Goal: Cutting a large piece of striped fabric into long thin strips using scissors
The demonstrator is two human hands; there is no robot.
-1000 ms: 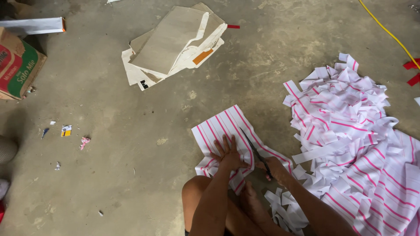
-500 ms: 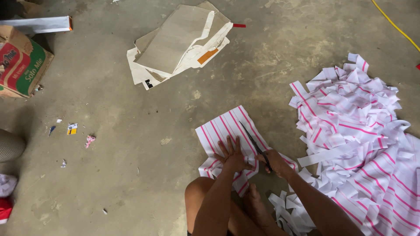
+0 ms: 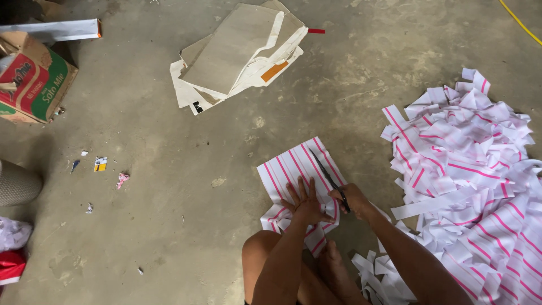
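A white sheet with pink stripes [image 3: 293, 166] lies on the concrete floor in front of me. My left hand [image 3: 305, 203] presses flat on its near part, fingers spread. My right hand [image 3: 354, 200] grips black scissors [image 3: 326, 174], whose blades lie along the sheet's right side, pointing away from me. My bare knee and foot [image 3: 333, 265] sit just below the sheet.
A big heap of cut pink-striped strips [image 3: 468, 175] covers the floor at right, with more strips [image 3: 375, 277] by my foot. Flattened cardboard pieces [image 3: 237, 53] lie at top centre. A red and green carton [image 3: 34, 82] stands at far left. Small scraps [image 3: 100, 164] dot the floor.
The view has shifted slightly. My hands stay on the striped sheet, with the scissors still along its right side.
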